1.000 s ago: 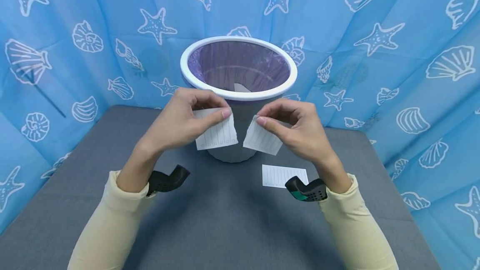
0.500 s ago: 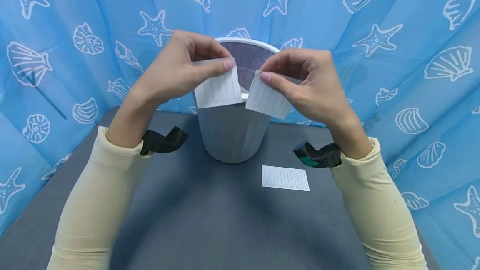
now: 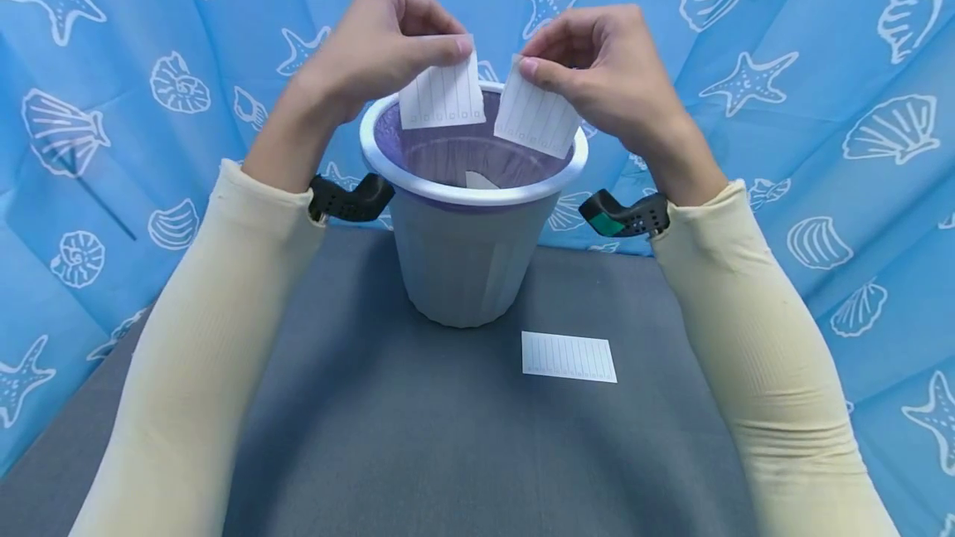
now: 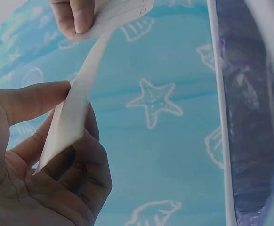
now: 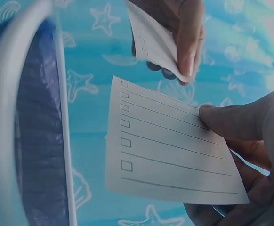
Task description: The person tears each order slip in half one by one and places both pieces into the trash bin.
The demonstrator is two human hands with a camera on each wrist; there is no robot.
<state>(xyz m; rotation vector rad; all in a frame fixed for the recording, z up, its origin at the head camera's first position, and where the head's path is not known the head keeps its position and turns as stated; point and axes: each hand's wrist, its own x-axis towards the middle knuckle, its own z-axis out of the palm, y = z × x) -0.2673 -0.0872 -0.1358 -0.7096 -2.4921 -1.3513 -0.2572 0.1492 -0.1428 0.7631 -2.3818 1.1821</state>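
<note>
My left hand (image 3: 403, 44) pinches a torn piece of lined paper (image 3: 442, 94) between thumb and fingers. Another torn piece (image 3: 535, 114), with printed lines and small checkboxes, is pinched in my right hand (image 3: 608, 77). Both pieces hang over the mouth of a grey trash bin (image 3: 462, 259), a small gap between them. In the right wrist view the checkboxes run down one edge of the right piece (image 5: 170, 150). The left wrist view shows the left piece (image 4: 68, 117) nearly edge-on between thumb and fingers.
A purple liner (image 3: 440, 156) covers the bin's inside, where a white scrap (image 3: 480, 181) lies. One whole lined sheet (image 3: 569, 356) rests on the grey table (image 3: 462, 437), right of the bin's base. A blue shell-patterned curtain (image 3: 746, 40) hangs behind.
Both hands have risen from in front of the bin to over its opening, each carrying its paper piece. The sheet on the table and the bin have stayed put.
</note>
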